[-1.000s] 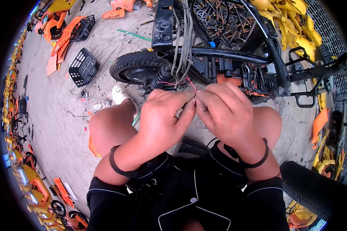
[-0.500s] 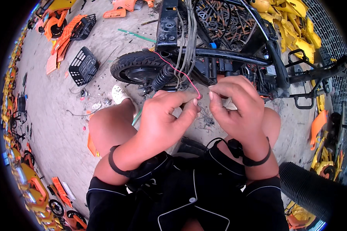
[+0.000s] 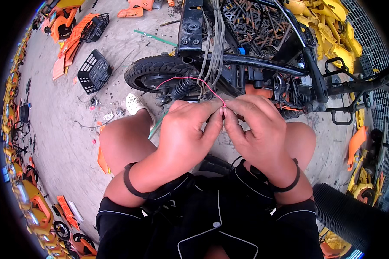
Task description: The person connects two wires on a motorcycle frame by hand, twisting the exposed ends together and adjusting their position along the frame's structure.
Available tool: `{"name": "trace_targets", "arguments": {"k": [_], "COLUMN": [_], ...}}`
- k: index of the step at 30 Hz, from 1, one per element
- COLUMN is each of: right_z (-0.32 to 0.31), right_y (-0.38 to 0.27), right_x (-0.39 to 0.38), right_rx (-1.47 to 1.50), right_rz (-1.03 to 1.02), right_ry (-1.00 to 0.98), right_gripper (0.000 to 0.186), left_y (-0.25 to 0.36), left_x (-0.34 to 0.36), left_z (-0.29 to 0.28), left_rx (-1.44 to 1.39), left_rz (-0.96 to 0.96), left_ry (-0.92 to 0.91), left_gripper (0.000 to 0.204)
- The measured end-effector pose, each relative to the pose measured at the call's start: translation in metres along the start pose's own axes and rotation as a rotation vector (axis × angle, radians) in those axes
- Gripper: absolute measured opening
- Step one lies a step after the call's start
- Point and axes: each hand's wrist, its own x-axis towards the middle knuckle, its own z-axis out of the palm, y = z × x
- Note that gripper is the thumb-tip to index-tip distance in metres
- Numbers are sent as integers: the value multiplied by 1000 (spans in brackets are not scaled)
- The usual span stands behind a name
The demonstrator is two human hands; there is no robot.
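Between my knees, my left hand [image 3: 188, 127] and my right hand [image 3: 257, 125] meet fingertip to fingertip. Both pinch one end of a thin pink cord [image 3: 210, 89], which could be a wire. From my fingers it arches up and left, and its other end lies in front of the rear wheel [image 3: 153, 73]. Just beyond my hands stands a stripped black vehicle frame [image 3: 263, 63] with a coil shock absorber [image 3: 185, 87]. Several grey cables [image 3: 216, 39] hang down over the frame. What lies right between my fingertips is mostly hidden.
A black plastic basket [image 3: 94, 71] lies on the floor to the left, near orange panels [image 3: 73, 41]. Rusty bolts and gears [image 3: 255, 26] are heaped behind the frame. Yellow body panels [image 3: 333, 30] pile up at the far right. A black ribbed object [image 3: 345, 211] stands at my lower right.
My right hand has moved left to meet my left hand and now pinches the pink cord too. The cord's far end has dropped lower, in front of the wheel.
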Motion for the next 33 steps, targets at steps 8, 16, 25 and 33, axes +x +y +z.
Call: {"name": "trace_targets", "arguments": {"k": [8,16,25,33], "right_z": [3,4,4,-1], "right_y": [-2,2,4,7], "right_x": [-2,-3,1,1], "right_rx": [124,199,14,-82], "right_rz": [138,219,26,-80], "right_ry": [-8,-34,-16,-55], "right_gripper": [15,15,18,20], "left_y": [-3,-5,-2,-1], "left_x": [-1,0,3,3], "left_z": [1,-3,-11,-11], "left_rx": [100,89,33,31], "left_rz": [118,130,59,49], "left_ry": [18,-52,-199,-235], "left_gripper": [10,7,13,16]}}
